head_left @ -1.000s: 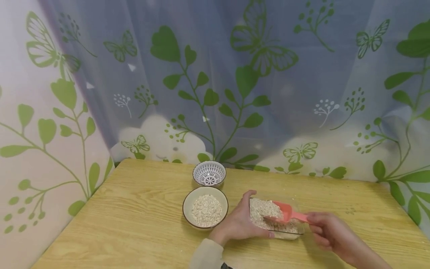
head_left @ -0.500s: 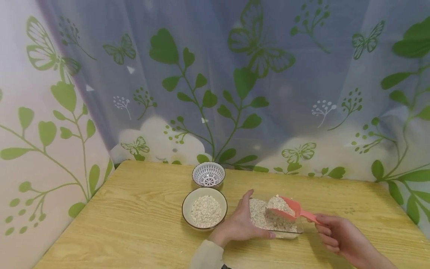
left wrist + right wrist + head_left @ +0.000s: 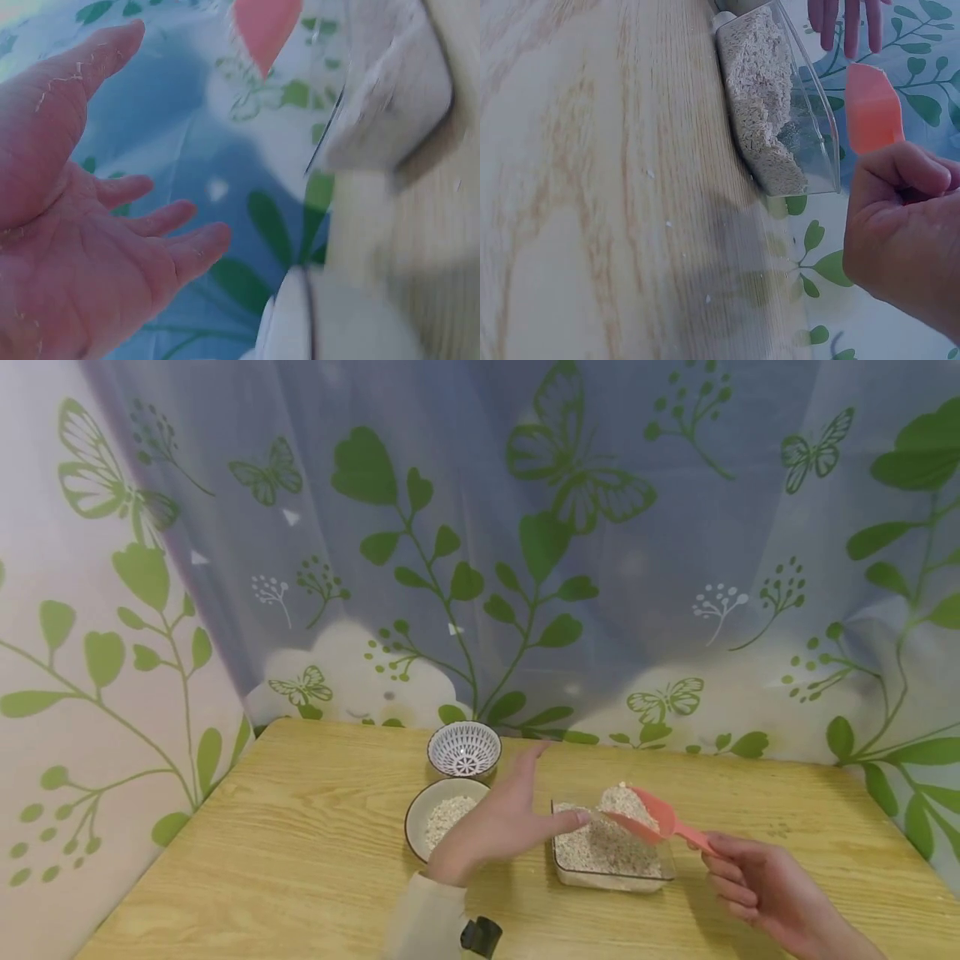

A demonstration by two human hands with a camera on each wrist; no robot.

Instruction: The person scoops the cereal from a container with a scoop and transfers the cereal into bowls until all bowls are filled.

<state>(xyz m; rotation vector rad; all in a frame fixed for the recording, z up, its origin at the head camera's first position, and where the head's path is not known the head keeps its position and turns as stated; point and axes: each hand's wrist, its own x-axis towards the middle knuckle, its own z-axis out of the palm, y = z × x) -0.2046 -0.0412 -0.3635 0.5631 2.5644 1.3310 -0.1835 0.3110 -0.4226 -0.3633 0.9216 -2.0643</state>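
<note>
Head: right hand grips pink scoop, heaped with flakes, above glass container on wooden table. Left hand, fingers spread and released, partly hides cream bowl.
Left wrist: fingers extended, palm visible.
Right wrist: fingers curled round scoop's handle.

In the head view, the left hand hid part of the round, cream, dark-rimmed bowl, and the right hand the handle end of the coral plastic scoop, which the left wrist view cropped.
</note>
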